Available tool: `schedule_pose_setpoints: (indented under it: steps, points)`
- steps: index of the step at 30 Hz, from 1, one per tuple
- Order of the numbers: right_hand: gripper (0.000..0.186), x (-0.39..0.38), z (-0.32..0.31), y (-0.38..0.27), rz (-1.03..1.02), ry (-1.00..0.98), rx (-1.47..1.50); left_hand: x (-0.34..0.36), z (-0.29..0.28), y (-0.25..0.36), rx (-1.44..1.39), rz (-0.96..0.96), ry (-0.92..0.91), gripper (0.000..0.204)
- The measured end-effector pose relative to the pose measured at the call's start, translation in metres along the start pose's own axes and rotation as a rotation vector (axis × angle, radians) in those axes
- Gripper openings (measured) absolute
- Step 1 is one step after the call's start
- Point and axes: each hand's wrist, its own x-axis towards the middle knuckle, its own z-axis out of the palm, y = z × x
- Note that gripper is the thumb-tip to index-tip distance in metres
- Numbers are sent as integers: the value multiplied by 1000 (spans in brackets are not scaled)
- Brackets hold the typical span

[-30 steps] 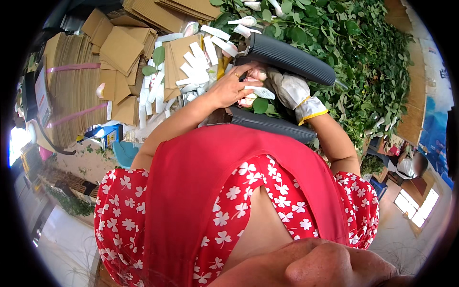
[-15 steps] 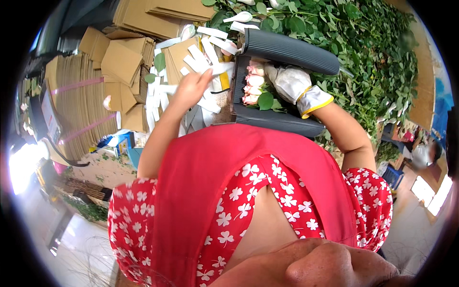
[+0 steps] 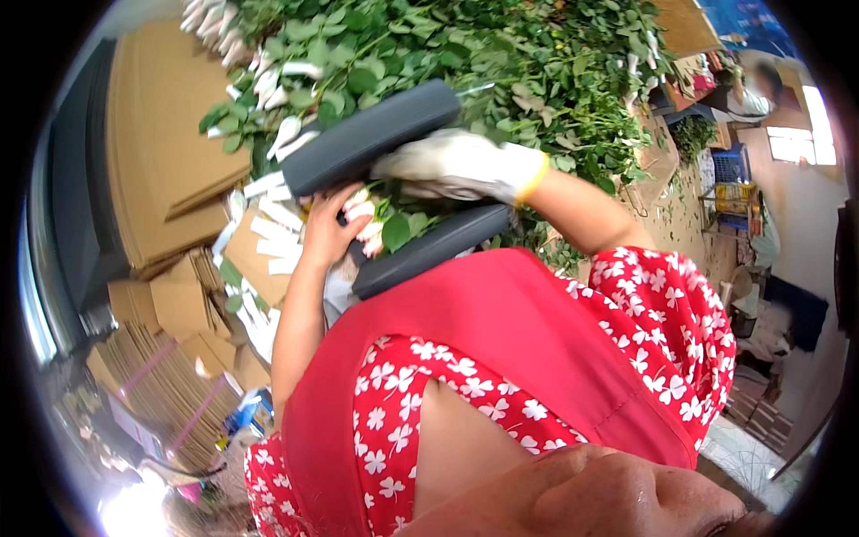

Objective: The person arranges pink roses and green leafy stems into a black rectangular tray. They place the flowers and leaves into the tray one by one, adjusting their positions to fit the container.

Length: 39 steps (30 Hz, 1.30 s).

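Note:
Pink roses [image 3: 365,224] with green leaves lie between two dark ribbed rolls, the far roll [image 3: 371,134] and the near roll [image 3: 438,251]. My bare left hand [image 3: 329,224] is at the flower heads, at the rolls' left end, thumb and fingers apart and touching the blooms. Between the rolls, behind the flower heads, my right hand [image 3: 443,166] wears a white glove with a yellow cuff edge. It lies over the stems; motion blur and the far roll hide how its fingers are set.
A large heap of leafy rose stems [image 3: 501,63] covers the table beyond the rolls. White sleeves [image 3: 276,237] lie scattered on cardboard at left. Stacked cardboard sheets [image 3: 170,134] stand at far left. Another person [image 3: 750,94] is in the right background.
My left hand has moved from the white sleeves to the flower heads. The view has swung, so the rolls now appear farther left and tilted. My gloved right hand stays between them.

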Motion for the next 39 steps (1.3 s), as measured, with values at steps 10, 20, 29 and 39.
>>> schedule_pose_setpoints:
  steps: [10, 20, 29, 39]
  points:
    - [24, -136, -74, 31, 964, -51, -568, -1, 6, 6, -135, -51, 49, 56]
    - [28, -175, -1, 38, 989, 253, -423, -1, -1, 12, -91, -19, 69, 52]
    - [32, 31, -131, 41, 488, 529, -442, -14, 2, 1, -108, 28, 119, 55]
    - [25, 149, -122, 116, 402, -34, -529, -18, 5, 1, -174, 37, 98, 50]
